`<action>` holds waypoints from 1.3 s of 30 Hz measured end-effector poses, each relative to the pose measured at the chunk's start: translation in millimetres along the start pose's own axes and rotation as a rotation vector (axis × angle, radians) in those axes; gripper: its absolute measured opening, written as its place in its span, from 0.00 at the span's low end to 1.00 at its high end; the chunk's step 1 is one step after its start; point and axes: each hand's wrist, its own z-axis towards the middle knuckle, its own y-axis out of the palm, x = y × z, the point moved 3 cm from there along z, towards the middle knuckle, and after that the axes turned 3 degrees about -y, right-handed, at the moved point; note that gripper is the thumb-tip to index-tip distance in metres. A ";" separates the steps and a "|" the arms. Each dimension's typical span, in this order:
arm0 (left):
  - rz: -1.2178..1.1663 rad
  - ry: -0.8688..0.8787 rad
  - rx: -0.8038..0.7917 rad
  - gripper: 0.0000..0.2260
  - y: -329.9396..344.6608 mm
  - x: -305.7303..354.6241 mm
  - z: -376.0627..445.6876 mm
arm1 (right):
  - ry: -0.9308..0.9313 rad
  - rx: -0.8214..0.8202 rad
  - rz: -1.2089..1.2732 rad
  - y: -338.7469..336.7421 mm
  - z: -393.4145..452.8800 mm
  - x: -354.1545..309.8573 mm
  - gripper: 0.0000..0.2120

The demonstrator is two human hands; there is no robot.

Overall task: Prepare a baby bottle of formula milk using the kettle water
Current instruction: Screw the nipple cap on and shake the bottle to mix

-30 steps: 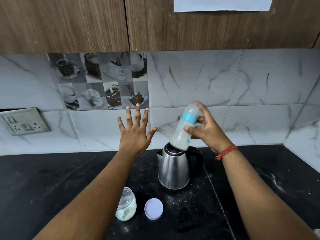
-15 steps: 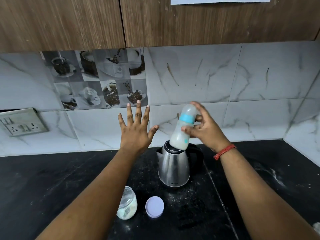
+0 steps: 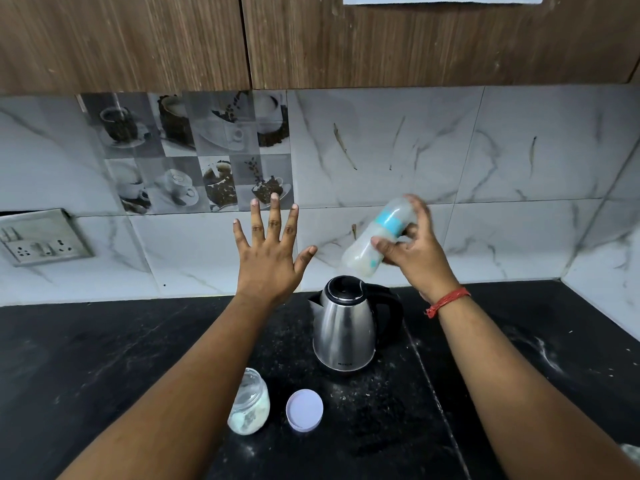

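Above the black counter (image 3: pixel 104 358), the right hand (image 3: pixel 415 251) gripped a baby bottle (image 3: pixel 375 237), fingers and thumb curled round its middle. The bottle was tilted, its capped top with the blue ring pointing up and to the right, its base down and to the left, held in the air just over the kettle (image 3: pixel 346 327) without touching it. Milky white liquid filled the lower part of the bottle, and both bottle and hand were blurred. A red thread (image 3: pixel 446 301) circled the right wrist.

The left hand (image 3: pixel 272 258) was raised beside it, palm facing away, its fingers straight and spread, holding nothing. The steel kettle stood upright on the counter, lid closed, black handle to the right. Nearer the camera, an open glass jar (image 3: pixel 249 407) with white powder in its bottom stood just beside its loose round lid (image 3: pixel 304 409), which lay flat on the counter. A wall socket (image 3: pixel 41 239) sat on the tiled wall at far left.
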 end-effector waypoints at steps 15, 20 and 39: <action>-0.020 0.015 0.009 0.35 -6.8 5.1 -1.5 | 0.038 -0.113 -0.098 3.4 1.3 -4.1 0.41; -0.013 0.017 0.012 0.35 -6.7 6.2 -1.3 | 0.051 -0.074 -0.094 7.0 -1.8 -5.3 0.41; -0.023 0.016 0.015 0.35 -10.4 10.5 -3.5 | 0.036 0.031 -0.074 2.8 -3.7 -12.5 0.38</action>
